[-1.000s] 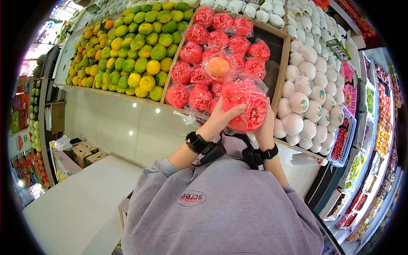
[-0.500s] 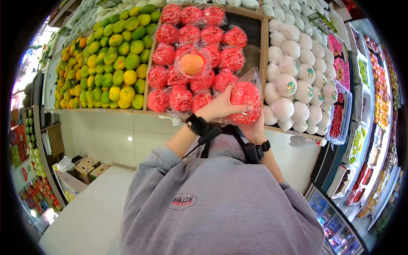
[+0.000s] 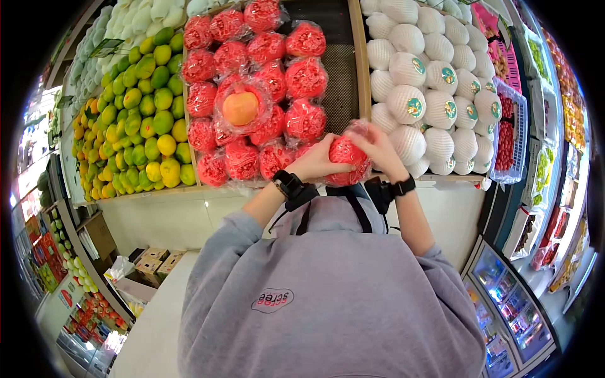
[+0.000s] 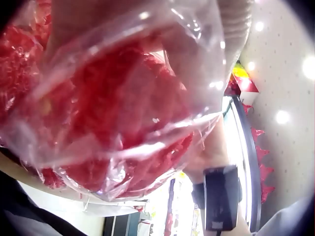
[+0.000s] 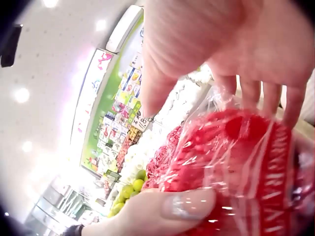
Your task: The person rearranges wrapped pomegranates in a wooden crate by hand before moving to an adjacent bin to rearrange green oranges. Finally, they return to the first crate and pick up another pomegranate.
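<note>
A pomegranate point(image 3: 348, 157) in red netting and clear plastic is held at the front edge of the display. My left hand point(image 3: 315, 160) grips it, its thumb across the near side, as the right wrist view shows too. From the right, my right hand point(image 3: 383, 152) reaches over its top, fingers extended along the far side at the loose plastic, thumb apart. In the left wrist view the crinkled plastic point(image 4: 142, 150) covers much of the red wrapping. More wrapped pomegranates point(image 3: 305, 79) fill the wooden bin ahead, with one unwrapped pomegranate point(image 3: 239, 108) on top.
Green-yellow citrus point(image 3: 148, 120) is piled left of the bin. Right of the wooden divider point(image 3: 360, 57) lie white-netted fruits point(image 3: 406, 104). A blue basket point(image 3: 517, 138) of small red fruit stands farther right. Dark mesh point(image 3: 340, 82) shows beside the pomegranates.
The view has shifted right along the display. The held pomegranate has come down toward the bin's front edge. My right hand has moved from its far side to over its top.
</note>
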{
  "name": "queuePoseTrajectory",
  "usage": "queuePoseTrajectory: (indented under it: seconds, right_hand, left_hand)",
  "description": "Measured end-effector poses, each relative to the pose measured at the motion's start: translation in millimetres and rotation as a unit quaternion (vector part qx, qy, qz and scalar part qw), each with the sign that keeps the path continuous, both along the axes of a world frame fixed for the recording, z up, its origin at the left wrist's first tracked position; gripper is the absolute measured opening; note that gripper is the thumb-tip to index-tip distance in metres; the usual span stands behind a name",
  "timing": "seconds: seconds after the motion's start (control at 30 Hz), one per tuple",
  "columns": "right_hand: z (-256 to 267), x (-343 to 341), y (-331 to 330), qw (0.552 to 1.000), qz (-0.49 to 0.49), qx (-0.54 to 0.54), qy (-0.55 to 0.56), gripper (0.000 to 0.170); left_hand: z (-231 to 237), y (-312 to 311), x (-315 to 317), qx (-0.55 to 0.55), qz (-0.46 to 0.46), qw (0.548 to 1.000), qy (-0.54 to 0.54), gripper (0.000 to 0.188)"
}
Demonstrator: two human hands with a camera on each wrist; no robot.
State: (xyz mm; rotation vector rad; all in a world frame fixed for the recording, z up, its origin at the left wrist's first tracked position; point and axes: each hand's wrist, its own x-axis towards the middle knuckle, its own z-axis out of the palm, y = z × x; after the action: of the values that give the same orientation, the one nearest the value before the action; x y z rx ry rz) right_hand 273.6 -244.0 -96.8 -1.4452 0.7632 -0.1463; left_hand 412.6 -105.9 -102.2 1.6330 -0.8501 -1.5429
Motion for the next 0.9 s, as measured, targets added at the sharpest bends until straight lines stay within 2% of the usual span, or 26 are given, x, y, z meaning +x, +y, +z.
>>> queuePoseTrajectory:
  seconds: [0.07, 0.13, 0.37, 0.43, 0.57, 0.67, 0.7, 0.8, 0.83, 0.9]
  right_hand:
    - [3, 8, -11, 0.997, 0.071, 0.013, 0.02, 0.037]
    - [0, 12, -18, 0.996, 0.077, 0.021, 0.039, 0.033]
    - [-16, 28, -38, 0.996, 0.086, 0.012, 0.003, 0.023]
    - [-19, 33, -40, 0.996, 0.019, 0.087, -0.01, 0.024]
    - [-10, 28, -60, 0.983, 0.085, 0.159, -0.027, 0.031]
    - [9, 26, -62, 0.99, 0.093, 0.1, -0.042, 0.04]
    - [9, 25, -58, 0.996, 0.075, 0.032, -0.04, 0.046]
    - [37, 25, -52, 0.98, -0.054, -0.157, -0.113, 0.047]
    - [58, 28, -46, 0.966, -0.118, -0.183, -0.141, 0.039]
    - [73, 18, -48, 0.943, -0.055, -0.292, -0.153, 0.035]
  left_hand:
    - [0, -9, -3, -0.013, 0.003, 1.0, -0.026, 0.085]
    - [3, -16, -1, 0.017, 0.017, 0.999, -0.047, 0.085]
    - [-20, -27, -1, -0.016, 0.097, 0.994, -0.043, 0.082]
    - [-16, -36, 7, -0.016, 0.106, 0.994, -0.028, 0.079]
    - [4, -50, 20, -0.049, 0.1, 0.994, 0.006, 0.071]
    - [6, -50, 18, -0.112, 0.122, 0.986, -0.01, 0.073]
    - [11, -50, 17, -0.094, 0.132, 0.986, -0.041, 0.076]
    - [37, -49, 20, -0.136, 0.159, 0.971, -0.117, 0.077]
    - [44, -49, 22, -0.145, 0.172, 0.968, -0.115, 0.078]
    - [64, -52, 28, -0.167, 0.162, 0.952, -0.199, 0.079]
